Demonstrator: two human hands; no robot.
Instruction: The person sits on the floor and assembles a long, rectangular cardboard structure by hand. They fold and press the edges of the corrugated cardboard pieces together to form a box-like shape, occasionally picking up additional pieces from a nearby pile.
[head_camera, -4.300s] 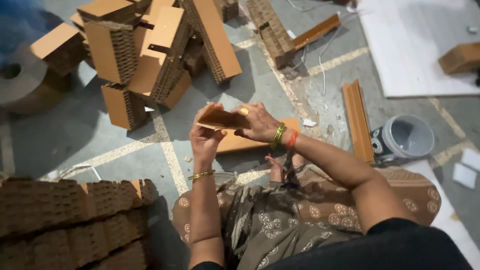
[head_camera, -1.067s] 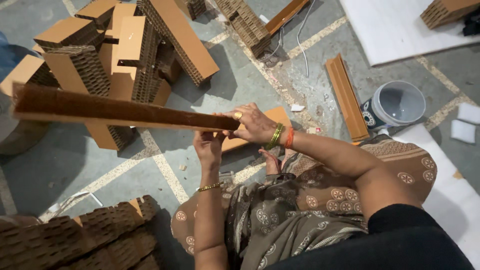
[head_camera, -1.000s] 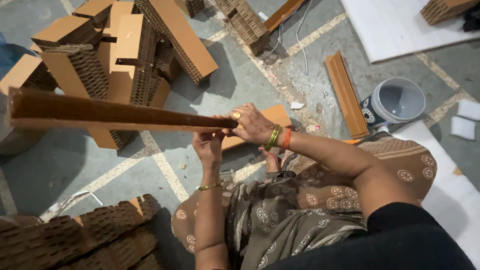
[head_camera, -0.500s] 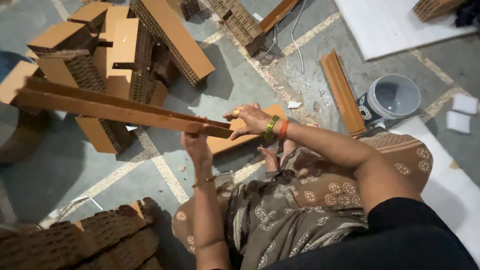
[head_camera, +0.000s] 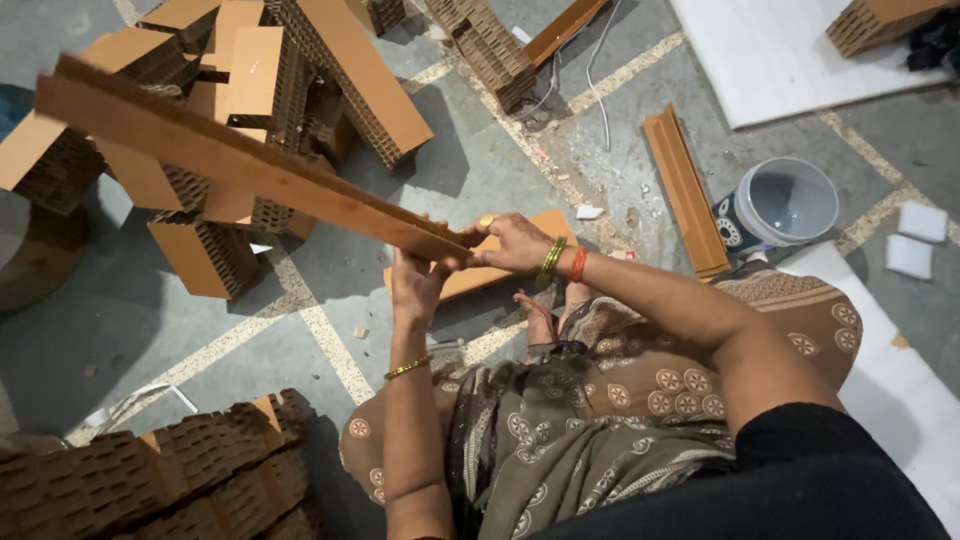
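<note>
Both the left hand (head_camera: 418, 285) and right hand (head_camera: 512, 243) grip the near end of a long cardboard strip (head_camera: 240, 165) pointing toward ten o'clock, above stacked honeycomb blocks (head_camera: 250, 110).

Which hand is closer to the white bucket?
The right hand. It grips the near end of the long cardboard strip, with the white bucket off to its right. The left hand holds the strip too, farther from the bucket.
</note>
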